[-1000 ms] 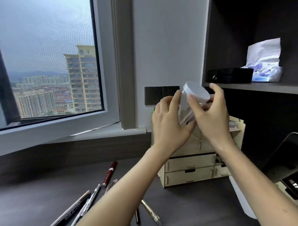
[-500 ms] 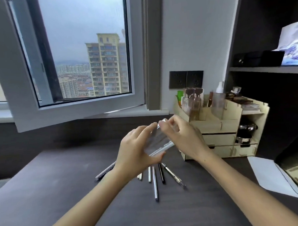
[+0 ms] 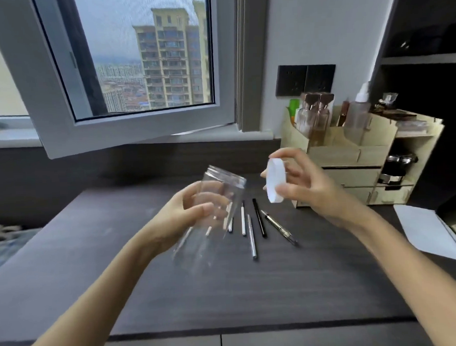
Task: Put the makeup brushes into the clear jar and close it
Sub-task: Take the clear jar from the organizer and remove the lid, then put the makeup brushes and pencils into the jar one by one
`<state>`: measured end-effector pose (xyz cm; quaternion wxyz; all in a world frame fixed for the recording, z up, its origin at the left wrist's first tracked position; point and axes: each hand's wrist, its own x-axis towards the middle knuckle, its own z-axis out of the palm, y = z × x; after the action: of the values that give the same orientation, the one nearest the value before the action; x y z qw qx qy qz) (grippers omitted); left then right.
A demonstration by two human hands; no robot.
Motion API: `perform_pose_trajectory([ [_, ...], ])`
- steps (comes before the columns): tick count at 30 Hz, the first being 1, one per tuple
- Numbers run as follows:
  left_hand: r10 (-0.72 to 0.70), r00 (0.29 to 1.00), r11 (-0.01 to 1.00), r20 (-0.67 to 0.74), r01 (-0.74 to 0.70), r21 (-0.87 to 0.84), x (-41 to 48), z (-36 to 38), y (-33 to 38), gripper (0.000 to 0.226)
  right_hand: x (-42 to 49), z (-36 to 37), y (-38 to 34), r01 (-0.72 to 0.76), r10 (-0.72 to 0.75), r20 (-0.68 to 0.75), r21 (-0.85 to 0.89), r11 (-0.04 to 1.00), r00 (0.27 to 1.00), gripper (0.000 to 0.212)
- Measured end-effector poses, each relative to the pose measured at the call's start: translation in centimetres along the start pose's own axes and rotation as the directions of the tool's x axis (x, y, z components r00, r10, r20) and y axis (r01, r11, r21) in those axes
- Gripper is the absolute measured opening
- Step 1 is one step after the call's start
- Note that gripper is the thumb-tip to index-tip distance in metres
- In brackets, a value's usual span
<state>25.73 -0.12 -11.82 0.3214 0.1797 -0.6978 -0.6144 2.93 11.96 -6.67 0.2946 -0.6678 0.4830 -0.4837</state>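
My left hand (image 3: 189, 213) holds the clear jar (image 3: 217, 196) above the dark desk, tilted, with its open threaded mouth pointing up and to the right. The jar looks empty. My right hand (image 3: 306, 185) grips the white lid (image 3: 275, 180) by its rim, off the jar and a short way to its right. Several thin makeup brushes and pen-like sticks (image 3: 251, 232) lie side by side on the desk just behind and below the jar; some are partly hidden behind it.
A wooden organizer (image 3: 356, 154) with bottles and drawers stands at the back right against the wall. A white sheet of paper (image 3: 428, 229) lies at the right edge. An open window sash (image 3: 141, 129) juts inward over the desk's back left.
The jar was lowered from near the shelf to over the desk. The lid has come off the jar and moved right in my right hand. The view tilted down.
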Motion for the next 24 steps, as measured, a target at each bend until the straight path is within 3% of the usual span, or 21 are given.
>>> perform_pose_trajectory([
  [2,0.049,0.976,0.997,-0.214,-0.06,-0.044,0.1,-1.1,-0.6,0.058,-1.4,-1.3,2.1,-0.067,0.084,-0.147,0.117,0.991,0.986,0.052],
  [5,0.127,0.902,0.992,-0.413,-0.105,0.075,0.1,-2.4,-1.7,0.055,-3.5,-1.9,7.6,-0.292,0.256,-0.298,-0.083,0.953,0.92,0.055],
  [10,0.248,0.779,0.968,-0.576,-0.183,0.169,0.1,-2.1,-3.2,0.059,-4.9,-1.9,14.3,-0.545,0.342,-0.552,-0.257,0.798,0.761,0.037],
  [14,0.292,0.773,0.95,-0.563,-0.163,0.268,0.1,-2.5,-3.9,0.065,-5.0,-2.0,15.8,-0.596,0.364,-0.481,-0.542,0.592,0.798,0.027],
  [19,0.311,0.812,0.91,-0.493,-0.106,0.4,0.0,-2.7,-4.4,0.074,-1.6,-0.8,14.3,-0.416,0.053,-0.466,-0.727,0.546,0.883,0.027],
  [22,0.318,0.818,0.9,-0.479,-0.101,0.424,-0.1,-2.0,-4.4,0.074,1.6,0.7,14.1,-0.403,0.159,-0.375,-0.78,0.479,0.913,0.032],
  [24,0.329,0.82,0.888,-0.468,-0.101,0.448,-0.2,-1.6,-4.5,0.076,3.4,1.4,14.6,-0.457,0.29,-0.365,-0.8,0.388,0.885,0.033],
])
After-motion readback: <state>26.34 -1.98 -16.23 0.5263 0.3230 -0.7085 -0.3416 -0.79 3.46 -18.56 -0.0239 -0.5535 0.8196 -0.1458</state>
